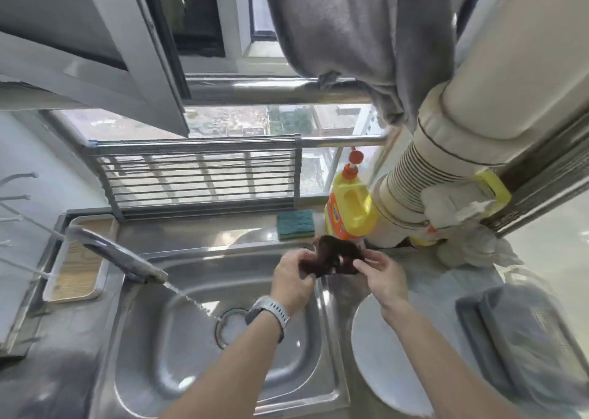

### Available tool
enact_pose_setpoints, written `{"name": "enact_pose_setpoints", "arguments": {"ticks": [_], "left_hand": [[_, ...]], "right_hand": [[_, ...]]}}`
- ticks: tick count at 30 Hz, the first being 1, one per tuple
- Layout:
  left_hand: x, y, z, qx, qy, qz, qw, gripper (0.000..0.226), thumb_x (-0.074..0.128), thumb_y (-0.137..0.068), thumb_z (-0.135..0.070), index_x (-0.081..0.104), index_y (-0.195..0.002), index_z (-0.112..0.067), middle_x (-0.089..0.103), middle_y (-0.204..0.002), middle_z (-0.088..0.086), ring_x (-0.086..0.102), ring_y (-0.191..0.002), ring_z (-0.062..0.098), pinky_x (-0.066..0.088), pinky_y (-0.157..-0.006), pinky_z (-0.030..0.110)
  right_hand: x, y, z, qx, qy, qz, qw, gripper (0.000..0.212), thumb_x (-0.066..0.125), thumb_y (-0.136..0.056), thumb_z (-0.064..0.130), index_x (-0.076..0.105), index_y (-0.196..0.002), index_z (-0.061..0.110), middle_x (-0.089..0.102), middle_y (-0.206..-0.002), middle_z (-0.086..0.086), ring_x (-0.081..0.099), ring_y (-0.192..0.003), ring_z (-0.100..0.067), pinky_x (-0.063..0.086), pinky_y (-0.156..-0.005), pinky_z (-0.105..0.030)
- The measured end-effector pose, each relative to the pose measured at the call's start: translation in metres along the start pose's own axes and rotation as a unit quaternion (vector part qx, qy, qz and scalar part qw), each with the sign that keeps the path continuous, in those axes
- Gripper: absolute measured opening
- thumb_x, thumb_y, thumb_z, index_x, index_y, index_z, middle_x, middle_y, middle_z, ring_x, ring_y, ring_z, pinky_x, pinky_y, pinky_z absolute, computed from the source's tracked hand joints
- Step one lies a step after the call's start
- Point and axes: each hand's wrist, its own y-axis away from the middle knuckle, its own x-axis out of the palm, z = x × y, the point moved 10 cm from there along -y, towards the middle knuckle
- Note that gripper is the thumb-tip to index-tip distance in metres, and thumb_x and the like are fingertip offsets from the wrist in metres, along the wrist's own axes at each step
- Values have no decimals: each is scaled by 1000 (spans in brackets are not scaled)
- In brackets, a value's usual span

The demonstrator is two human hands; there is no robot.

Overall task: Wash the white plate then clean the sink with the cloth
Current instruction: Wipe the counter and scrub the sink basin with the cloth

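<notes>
Both hands [338,278] hold a dark cloth [334,259] over the sink [165,339].

Dark brown cloth [331,259], bunched, held between my two hands over the far right corner of the steel sink [178,339]; white plate [382,355], round, flat on the counter right of the sink.

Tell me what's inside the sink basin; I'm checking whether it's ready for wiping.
Only running water from the faucet and the drain show inside the sink; the left hand and forearm cover part of it.

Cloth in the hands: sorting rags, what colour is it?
Dark brown cloth, seen in the head view.
</notes>
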Motion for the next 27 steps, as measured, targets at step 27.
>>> {"name": "enact_pose_setpoints", "arguments": {"ticks": [27], "left_hand": [[124,-10,-5,384,-397,121,825,38,42,-107,-31,53,-141,-18,42,-160,6,44,-144,27,49,-109,43]], "right_hand": [[-228,28,-158,135,7,41,990,6,63,-90,-9,66,-95,-11,72,-82,-31,65,-71,-33,61,-50,-27]]}}
